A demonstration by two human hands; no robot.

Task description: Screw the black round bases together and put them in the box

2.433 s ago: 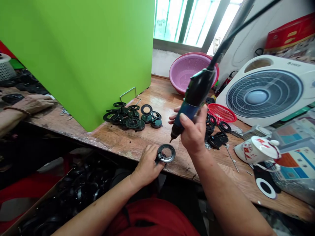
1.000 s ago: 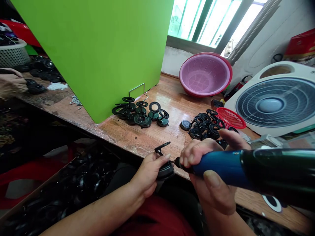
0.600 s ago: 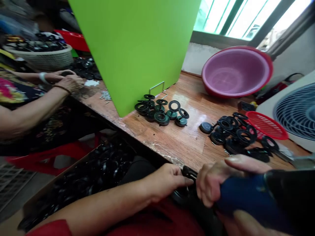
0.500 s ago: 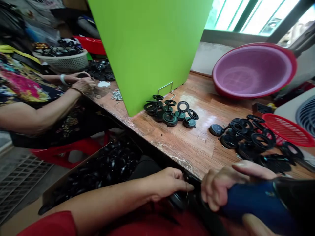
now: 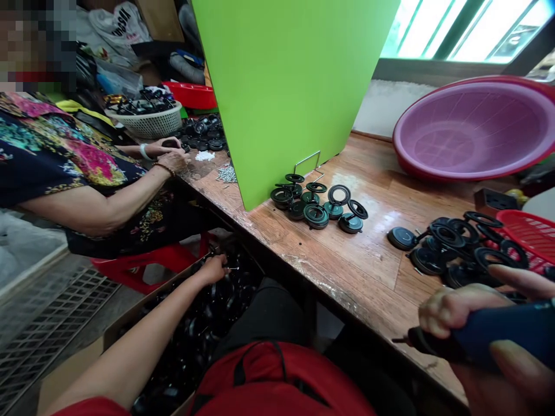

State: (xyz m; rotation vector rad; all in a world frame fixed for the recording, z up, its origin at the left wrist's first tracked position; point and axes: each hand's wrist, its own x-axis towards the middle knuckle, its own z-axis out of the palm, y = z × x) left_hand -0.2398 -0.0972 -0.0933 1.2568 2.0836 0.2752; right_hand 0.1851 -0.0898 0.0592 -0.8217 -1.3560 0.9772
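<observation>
My left hand point(image 5: 213, 269) is down over a cardboard box point(image 5: 65, 370) full of glossy black plastic parts point(image 5: 208, 335). Its fingers are curled, and a thin bright metal piece shows beside them; what they hold is not clear. My right hand point(image 5: 459, 306) grips a blue electric screwdriver point(image 5: 507, 335), whose dark nose and bit point left above the table edge. Just beyond that hand lies a heap of black round holders with rings point(image 5: 442, 242). A smaller group of similar ring holders point(image 5: 316, 215) stands by the green board.
An upright green board point(image 5: 295, 86) divides the wooden table point(image 5: 347, 277). Purple and red basins point(image 5: 459, 133) and a red basket point(image 5: 529, 237) are at the right. Beyond the board, a co-worker's hands point(image 5: 171, 156) handle a black part near screws point(image 5: 226, 173) and a pale basket point(image 5: 150, 124).
My left hand has moved from beside the screwdriver, at my lap, leftward to the box of black parts. The screwdriver has shifted right with my right hand, and the view has turned left.
</observation>
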